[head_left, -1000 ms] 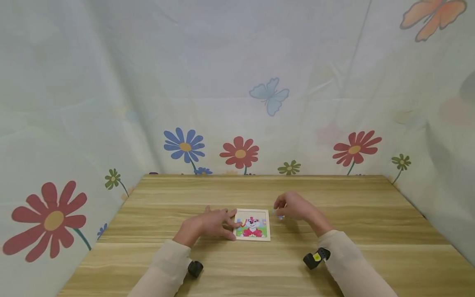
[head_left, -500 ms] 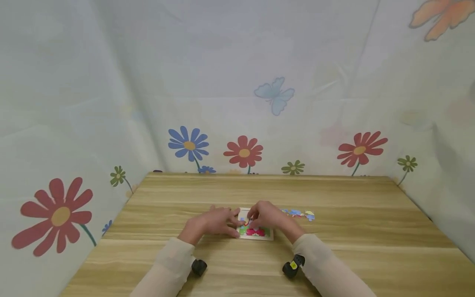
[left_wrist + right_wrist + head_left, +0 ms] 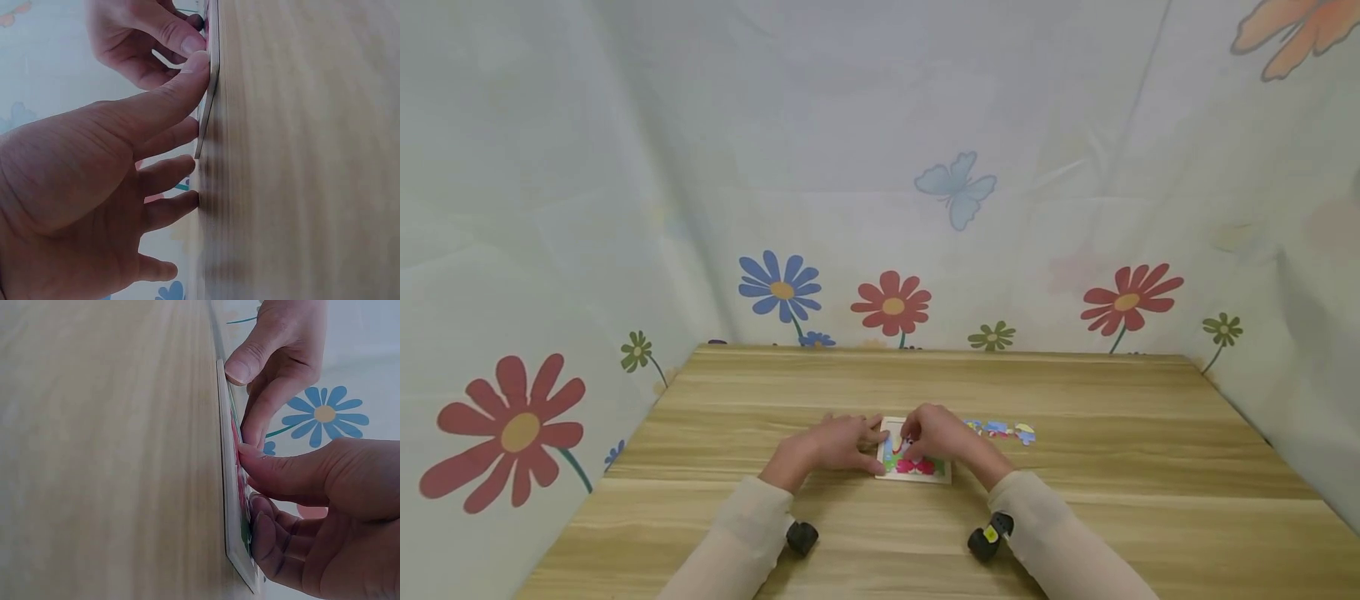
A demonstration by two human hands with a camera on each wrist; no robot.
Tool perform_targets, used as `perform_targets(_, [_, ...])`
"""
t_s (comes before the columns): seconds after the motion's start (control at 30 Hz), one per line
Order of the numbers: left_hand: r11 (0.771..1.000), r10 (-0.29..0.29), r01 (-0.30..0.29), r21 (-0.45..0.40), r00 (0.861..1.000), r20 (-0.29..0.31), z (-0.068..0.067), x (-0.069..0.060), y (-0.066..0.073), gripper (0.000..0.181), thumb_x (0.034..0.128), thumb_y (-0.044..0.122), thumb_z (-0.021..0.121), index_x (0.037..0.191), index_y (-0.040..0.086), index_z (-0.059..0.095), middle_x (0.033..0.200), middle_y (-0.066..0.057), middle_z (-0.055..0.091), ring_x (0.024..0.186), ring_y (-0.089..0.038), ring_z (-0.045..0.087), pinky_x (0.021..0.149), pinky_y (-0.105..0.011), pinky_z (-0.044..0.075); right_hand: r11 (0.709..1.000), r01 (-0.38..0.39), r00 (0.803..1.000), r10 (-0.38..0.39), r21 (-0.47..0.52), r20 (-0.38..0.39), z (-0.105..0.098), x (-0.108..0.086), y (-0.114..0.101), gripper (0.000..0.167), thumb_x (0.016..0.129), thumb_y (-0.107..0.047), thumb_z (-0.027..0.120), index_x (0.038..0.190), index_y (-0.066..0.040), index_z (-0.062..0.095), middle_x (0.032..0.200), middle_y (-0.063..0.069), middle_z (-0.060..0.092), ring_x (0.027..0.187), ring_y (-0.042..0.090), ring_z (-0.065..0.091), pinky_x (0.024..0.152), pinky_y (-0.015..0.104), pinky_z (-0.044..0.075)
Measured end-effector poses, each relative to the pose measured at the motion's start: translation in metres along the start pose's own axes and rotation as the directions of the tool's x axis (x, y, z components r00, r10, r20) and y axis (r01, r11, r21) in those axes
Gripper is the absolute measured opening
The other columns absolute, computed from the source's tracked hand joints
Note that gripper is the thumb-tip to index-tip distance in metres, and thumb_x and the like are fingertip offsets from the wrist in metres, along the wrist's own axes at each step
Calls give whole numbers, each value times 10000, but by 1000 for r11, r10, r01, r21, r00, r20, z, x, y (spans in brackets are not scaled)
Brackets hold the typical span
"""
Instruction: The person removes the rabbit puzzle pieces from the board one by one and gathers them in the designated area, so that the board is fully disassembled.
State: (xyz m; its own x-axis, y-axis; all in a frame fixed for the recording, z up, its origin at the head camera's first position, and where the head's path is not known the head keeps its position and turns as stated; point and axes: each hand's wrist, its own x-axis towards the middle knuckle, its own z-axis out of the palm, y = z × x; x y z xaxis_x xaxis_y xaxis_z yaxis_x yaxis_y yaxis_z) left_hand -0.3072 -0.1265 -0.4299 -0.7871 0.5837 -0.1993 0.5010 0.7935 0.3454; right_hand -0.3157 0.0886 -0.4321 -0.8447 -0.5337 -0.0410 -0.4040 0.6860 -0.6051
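Observation:
A square puzzle board (image 3: 914,477) with a light wooden frame lies flat on the table, showing a red and white cartoon animal over green. My left hand (image 3: 835,443) rests at its left side, fingers spread; in the left wrist view, the thumb (image 3: 178,81) touches the frame's edge. Above the board's middle, my right hand (image 3: 936,435) bends its thumb and fingers down to the picture, seemingly pinching a puzzle piece that they mostly hide. In the right wrist view, the right thumb tip (image 3: 251,450) meets the red part of the picture.
Several loose puzzle pieces (image 3: 1000,431), blue, yellow and red, lie in a row right of the board, partly behind my right hand. The wood-grain table (image 3: 865,379) ends at a flower-printed cloth (image 3: 820,167). A black wrist camera (image 3: 802,538) hangs under my left sleeve.
My right hand has moved left from the loose pieces onto the board, uncovering the row of pieces. It has barely shifted over the last half second. My left hand stays at the board's left edge.

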Motion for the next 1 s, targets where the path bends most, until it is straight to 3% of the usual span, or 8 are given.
perform_targets(0.6, [999, -27, 25, -29, 998, -51, 3, 2, -1, 651, 875, 496, 723, 1436, 205, 570, 1541, -58, 437, 1423, -305, 385, 1116, -713, 125, 1000, -14, 1000, 14, -6, 8, 2, 0, 2, 148, 887, -129, 779, 962, -48, 680, 836, 4, 608, 741, 151, 545, 691, 319, 492])
perform_targets(0.73, [999, -30, 30, -14, 998, -47, 4, 3, -1, 651, 873, 508, 720, 1436, 217, 571, 1542, -51, 437, 1420, -303, 390, 1116, -712, 128, 1000, -22, 1000, 22, 5, 16, 3, 1, 1, 168, 886, -101, 773, 1021, -35, 697, 862, 9, 611, 770, 161, 554, 712, 333, 501])
perform_targets(1.0, [999, -38, 37, -16, 998, -50, 5, 4, -2, 662, 873, 514, 719, 1439, 205, 569, 1544, -38, 437, 1420, -301, 391, 1119, -708, 130, 1000, -18, 1000, 18, 18, 2, 5, 1, 2, 141, 884, -51, 757, 973, -45, 648, 834, 13, 594, 723, 148, 550, 649, 297, 486])
